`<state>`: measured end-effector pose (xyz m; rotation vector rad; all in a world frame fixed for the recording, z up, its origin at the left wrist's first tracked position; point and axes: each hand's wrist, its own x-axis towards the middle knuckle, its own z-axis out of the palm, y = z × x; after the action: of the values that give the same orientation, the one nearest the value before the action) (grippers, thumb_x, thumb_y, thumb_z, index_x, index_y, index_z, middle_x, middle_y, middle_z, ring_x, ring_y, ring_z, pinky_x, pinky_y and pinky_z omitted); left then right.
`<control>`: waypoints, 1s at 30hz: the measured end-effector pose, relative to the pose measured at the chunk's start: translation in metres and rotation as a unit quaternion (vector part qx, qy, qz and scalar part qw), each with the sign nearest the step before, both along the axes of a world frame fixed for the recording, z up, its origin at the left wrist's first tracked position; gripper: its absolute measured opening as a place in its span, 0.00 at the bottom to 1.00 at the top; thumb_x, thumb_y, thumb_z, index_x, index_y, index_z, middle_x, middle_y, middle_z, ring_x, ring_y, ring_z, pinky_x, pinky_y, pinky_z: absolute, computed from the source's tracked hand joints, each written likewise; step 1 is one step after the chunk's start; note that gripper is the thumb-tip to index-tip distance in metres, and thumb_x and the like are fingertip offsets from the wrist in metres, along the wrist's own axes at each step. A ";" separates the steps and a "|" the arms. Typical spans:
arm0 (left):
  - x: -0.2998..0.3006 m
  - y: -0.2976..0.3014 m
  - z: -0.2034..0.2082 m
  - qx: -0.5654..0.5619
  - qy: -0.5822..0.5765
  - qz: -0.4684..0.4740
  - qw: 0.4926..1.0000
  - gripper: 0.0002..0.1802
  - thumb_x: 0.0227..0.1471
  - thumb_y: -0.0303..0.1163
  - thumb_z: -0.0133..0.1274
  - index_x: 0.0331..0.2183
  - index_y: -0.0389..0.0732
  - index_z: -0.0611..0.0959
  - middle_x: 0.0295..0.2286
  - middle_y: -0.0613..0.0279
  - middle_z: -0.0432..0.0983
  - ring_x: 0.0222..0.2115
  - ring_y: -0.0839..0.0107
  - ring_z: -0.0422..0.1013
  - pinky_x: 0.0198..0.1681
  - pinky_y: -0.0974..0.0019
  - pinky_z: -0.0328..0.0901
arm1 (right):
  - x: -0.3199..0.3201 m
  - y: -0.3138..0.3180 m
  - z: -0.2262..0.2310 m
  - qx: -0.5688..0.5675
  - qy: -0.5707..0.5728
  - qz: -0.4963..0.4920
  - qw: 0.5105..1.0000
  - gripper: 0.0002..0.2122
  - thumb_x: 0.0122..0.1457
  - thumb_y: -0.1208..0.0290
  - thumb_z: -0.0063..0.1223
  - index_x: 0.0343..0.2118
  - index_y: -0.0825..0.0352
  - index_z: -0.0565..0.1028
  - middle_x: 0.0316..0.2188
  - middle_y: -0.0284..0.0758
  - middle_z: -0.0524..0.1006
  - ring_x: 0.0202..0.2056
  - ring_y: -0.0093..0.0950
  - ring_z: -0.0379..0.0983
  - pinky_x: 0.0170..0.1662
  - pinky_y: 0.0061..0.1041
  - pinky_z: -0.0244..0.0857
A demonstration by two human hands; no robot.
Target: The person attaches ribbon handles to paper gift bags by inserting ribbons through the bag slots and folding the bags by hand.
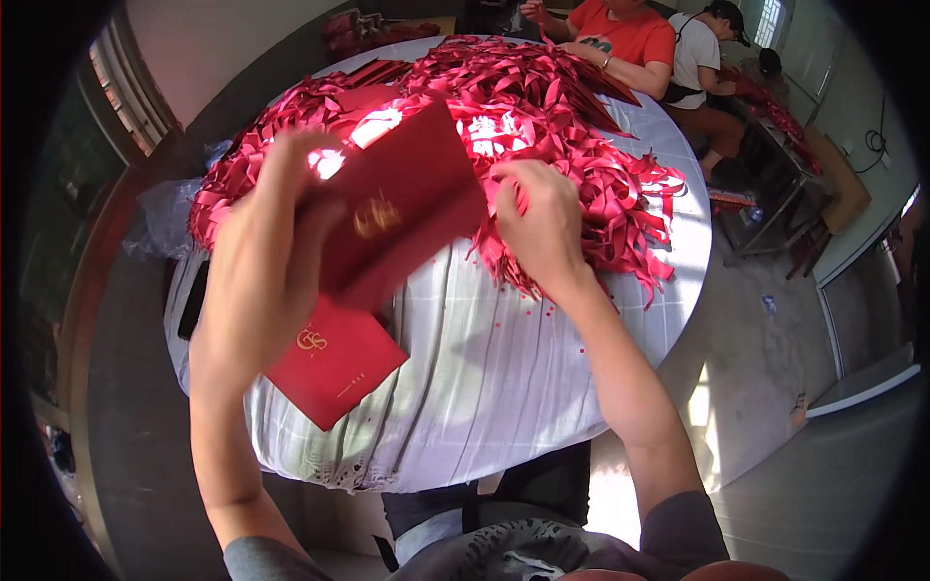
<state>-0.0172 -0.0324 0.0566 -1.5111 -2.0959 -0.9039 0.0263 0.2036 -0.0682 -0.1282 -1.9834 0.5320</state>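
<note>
My left hand (257,252), blurred by motion, is closed on the near left edge of a dark red paper bag (426,194) with a gold emblem. The bag is held tilted above the table. Just to its right, my right hand (542,218) has its fingers curled in a pinch at the near edge of a heap of red ribbons (620,184). A bit of red ribbon shows between its fingers. Below my left hand, more red bags (339,363) lie flat in a small stack, the top one with a gold emblem.
A pale cloth covers the round table (465,387). Crumpled clear plastic (160,218) lies at its left edge. Across the table sits a person in a red shirt (620,44). Another person in white (693,58) works at a side bench (775,165) on the right.
</note>
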 end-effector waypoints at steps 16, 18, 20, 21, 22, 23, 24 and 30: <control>0.033 -0.029 -0.113 0.078 0.220 0.020 0.972 0.24 0.37 0.26 0.57 0.42 0.40 0.82 0.39 0.54 0.69 0.40 0.61 0.68 0.47 0.52 0.66 | 0.084 -0.088 0.036 0.131 -0.114 0.207 0.963 0.18 0.46 0.83 0.59 0.43 0.69 0.75 0.40 0.39 0.77 0.42 0.37 0.72 0.47 0.33 0.64; 0.026 -0.024 -0.122 0.142 0.223 -0.009 0.965 0.23 0.40 0.27 0.56 0.43 0.40 0.81 0.39 0.55 0.70 0.39 0.62 0.69 0.47 0.52 0.66 | 0.088 -0.089 0.030 0.131 -0.105 0.172 0.971 0.17 0.47 0.83 0.58 0.43 0.69 0.75 0.41 0.39 0.77 0.43 0.37 0.72 0.49 0.34 0.64; 0.024 -0.019 -0.129 0.223 0.212 -0.028 0.951 0.20 0.41 0.28 0.55 0.41 0.39 0.80 0.39 0.57 0.71 0.39 0.63 0.70 0.49 0.52 0.64 | 0.085 -0.088 0.030 0.137 -0.096 0.203 0.965 0.14 0.49 0.86 0.53 0.41 0.70 0.74 0.42 0.42 0.76 0.44 0.38 0.72 0.48 0.34 0.64; 0.025 -0.019 -0.130 0.235 0.212 -0.040 0.948 0.18 0.41 0.28 0.55 0.39 0.38 0.80 0.38 0.57 0.71 0.39 0.63 0.70 0.50 0.50 0.64 | 0.085 -0.088 0.027 0.127 -0.107 0.203 0.965 0.14 0.50 0.87 0.51 0.41 0.71 0.73 0.42 0.43 0.75 0.44 0.39 0.71 0.48 0.34 0.64; 0.026 -0.019 -0.134 0.248 0.211 -0.044 0.945 0.15 0.41 0.28 0.54 0.36 0.36 0.80 0.37 0.57 0.71 0.39 0.62 0.70 0.50 0.48 0.64 | 0.085 -0.088 0.025 0.076 -0.125 0.240 0.960 0.13 0.51 0.87 0.50 0.41 0.72 0.72 0.42 0.46 0.75 0.44 0.39 0.71 0.48 0.33 0.64; 0.027 -0.022 -0.132 0.244 0.221 -0.036 0.944 0.13 0.41 0.29 0.54 0.34 0.35 0.79 0.35 0.58 0.70 0.40 0.61 0.69 0.50 0.48 0.63 | 0.087 -0.092 0.025 0.060 -0.133 0.246 0.958 0.13 0.53 0.87 0.48 0.43 0.73 0.70 0.43 0.49 0.73 0.44 0.39 0.71 0.48 0.30 0.64; 0.027 -0.013 -0.131 0.271 0.209 -0.035 0.939 0.12 0.42 0.30 0.53 0.32 0.36 0.78 0.34 0.57 0.70 0.40 0.61 0.68 0.50 0.47 0.63 | 0.093 -0.084 0.019 -0.011 -0.098 0.270 0.958 0.12 0.55 0.86 0.46 0.44 0.73 0.69 0.45 0.50 0.72 0.45 0.38 0.70 0.47 0.27 0.64; 0.028 -0.009 -0.131 0.245 0.199 -0.023 0.949 0.07 0.41 0.31 0.51 0.25 0.38 0.76 0.28 0.61 0.66 0.37 0.62 0.66 0.51 0.46 0.60 | 0.092 -0.089 0.048 0.158 -0.247 0.182 0.939 0.06 0.57 0.81 0.45 0.37 0.74 0.71 0.45 0.47 0.72 0.45 0.39 0.70 0.45 0.32 0.64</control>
<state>0.0106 -0.0416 -0.0743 -1.3400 -1.4246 -0.9505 0.1181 0.1150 -0.0202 0.3473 -2.5804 0.4302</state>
